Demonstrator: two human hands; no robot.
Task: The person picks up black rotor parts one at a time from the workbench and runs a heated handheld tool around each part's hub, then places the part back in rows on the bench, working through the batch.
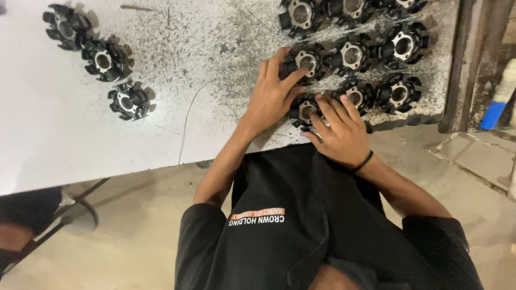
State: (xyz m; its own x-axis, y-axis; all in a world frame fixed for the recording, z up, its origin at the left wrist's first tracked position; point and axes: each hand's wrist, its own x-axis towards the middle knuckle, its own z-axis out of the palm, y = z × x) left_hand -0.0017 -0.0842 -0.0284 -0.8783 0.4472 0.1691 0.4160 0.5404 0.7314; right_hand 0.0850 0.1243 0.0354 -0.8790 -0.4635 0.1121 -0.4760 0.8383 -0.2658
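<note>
Pale concrete floor below, white tabletop (64, 134) above it, smooth and clean at the left, speckled with dark grit and metal filings toward the right edge.

Far left on the table: 3 loose stator cores (102, 58) in a slanting row, black, round, toothed like gears, each with a bright metal bore. Well apart from the hands. Thin wire strand (185, 123) lying curved across the white surface between that row and the arms.

Left hand (271, 96) flat, fingers spread wide, pressed on top of one black core (307, 60) in the middle row. Right hand (341, 134) just beside it, fingers narrow and curled over the nearest core (305, 110) at the table's front edge; grip on it or mere touch, hard to tell, since the fingers hide most of that part. Black band on the right wrist.

Right of the hands: packed cluster of cores (400, 45), about 8, touching one another in 3 rows, same glossy black plastic teeth and silvery centres. Dark rusty metal frame (462, 64) past the table's right edge, blue-tipped object (493, 114) beyond it.
</note>
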